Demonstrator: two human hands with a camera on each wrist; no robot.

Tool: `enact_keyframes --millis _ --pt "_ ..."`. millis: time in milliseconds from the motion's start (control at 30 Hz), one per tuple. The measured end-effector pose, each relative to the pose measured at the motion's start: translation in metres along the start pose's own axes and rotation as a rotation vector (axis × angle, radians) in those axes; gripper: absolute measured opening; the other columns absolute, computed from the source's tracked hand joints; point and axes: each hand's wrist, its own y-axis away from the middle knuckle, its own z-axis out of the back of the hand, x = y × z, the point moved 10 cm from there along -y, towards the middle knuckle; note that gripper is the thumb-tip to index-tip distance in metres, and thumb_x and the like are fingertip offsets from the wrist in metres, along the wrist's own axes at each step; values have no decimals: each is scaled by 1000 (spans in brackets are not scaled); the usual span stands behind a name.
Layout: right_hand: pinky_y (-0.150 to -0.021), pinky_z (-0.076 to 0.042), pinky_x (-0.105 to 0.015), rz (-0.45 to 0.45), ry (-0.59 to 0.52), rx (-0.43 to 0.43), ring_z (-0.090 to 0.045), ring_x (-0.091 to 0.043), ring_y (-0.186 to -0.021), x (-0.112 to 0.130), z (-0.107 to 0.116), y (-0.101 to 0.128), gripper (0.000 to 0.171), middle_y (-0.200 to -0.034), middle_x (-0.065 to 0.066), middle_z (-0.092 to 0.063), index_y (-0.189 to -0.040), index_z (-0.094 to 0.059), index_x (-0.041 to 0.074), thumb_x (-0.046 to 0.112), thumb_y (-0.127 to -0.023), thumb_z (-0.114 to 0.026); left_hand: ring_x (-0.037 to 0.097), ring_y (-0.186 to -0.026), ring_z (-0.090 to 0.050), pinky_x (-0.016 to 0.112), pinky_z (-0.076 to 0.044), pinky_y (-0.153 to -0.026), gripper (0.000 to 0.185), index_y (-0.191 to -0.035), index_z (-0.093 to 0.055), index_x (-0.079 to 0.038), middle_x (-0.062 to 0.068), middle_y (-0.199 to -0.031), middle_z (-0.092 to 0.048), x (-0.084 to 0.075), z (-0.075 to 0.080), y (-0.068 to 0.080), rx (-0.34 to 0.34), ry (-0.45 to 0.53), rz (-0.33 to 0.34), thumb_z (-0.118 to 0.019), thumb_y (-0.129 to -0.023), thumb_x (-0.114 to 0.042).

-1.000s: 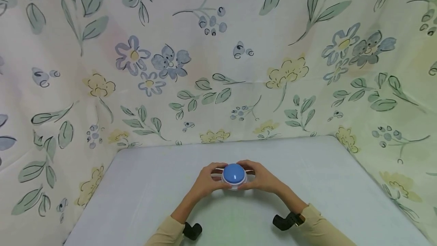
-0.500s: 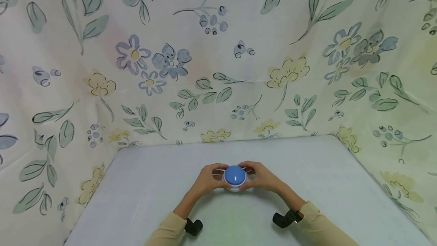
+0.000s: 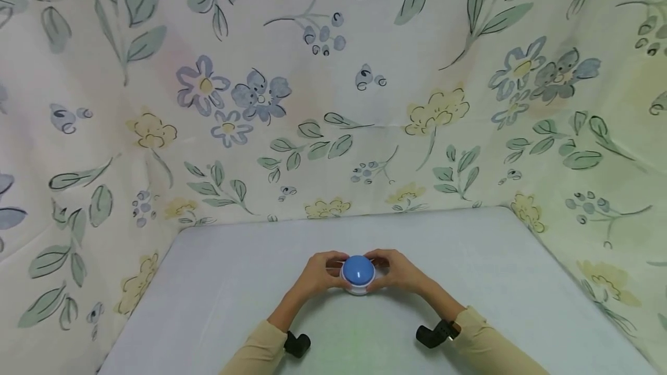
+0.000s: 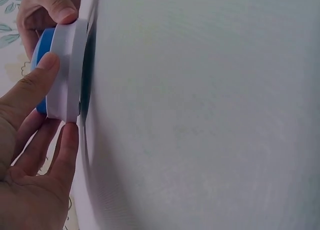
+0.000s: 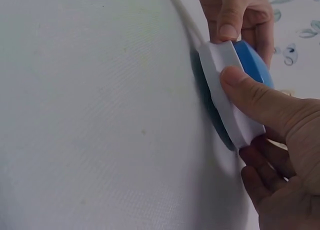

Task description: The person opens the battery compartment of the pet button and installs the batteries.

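A round push button (image 3: pixel 358 269) with a blue dome and a white base is held between both hands at the middle of the table. My left hand (image 3: pixel 315 275) grips its left side, thumb at the near side and fingers around the far side. From the right, my right hand (image 3: pixel 399 274) grips it in the same way. Seen from the left wrist, the thumb lies on the white base (image 4: pixel 65 72) near the blue top. The right wrist view shows the base (image 5: pixel 222 97) close over the table, a dark shadow beneath it.
A white cloth covers the table (image 3: pixel 250 253). Floral fabric (image 3: pixel 333 85) hangs behind it and along both sides. Black wrist cameras sit on the left wrist (image 3: pixel 297 345) and the right wrist (image 3: pixel 435 335), below the beige sleeves.
Both hands and the push button between them have shifted slightly toward the person. The grip of each hand looks the same.
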Motion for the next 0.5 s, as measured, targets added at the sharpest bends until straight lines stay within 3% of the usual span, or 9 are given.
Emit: enact_keyframes --millis 300,500 --pt "-99 -49 -42 -21 21 17 -60 -21 -112 1 -4 3 69 -126 -2 -64 -135 -61 4 27 -77 -92 31 -111 -65 38 -55 -91 58 -127 -65 1 13 -123 -67 1 -2 2 -1 -41 -4 -92 -75 -5" --pt "-99 -49 -41 11 32 10 -59 -23 -116 5 0 10 74 -130 -6 -62 -139 -56 1 30 -80 -90 34 -117 -61 39 -54 -92 64 -137 -58 0 15 -134 -60 -2 -2 7 39 -75 6 -88 -82 -14"
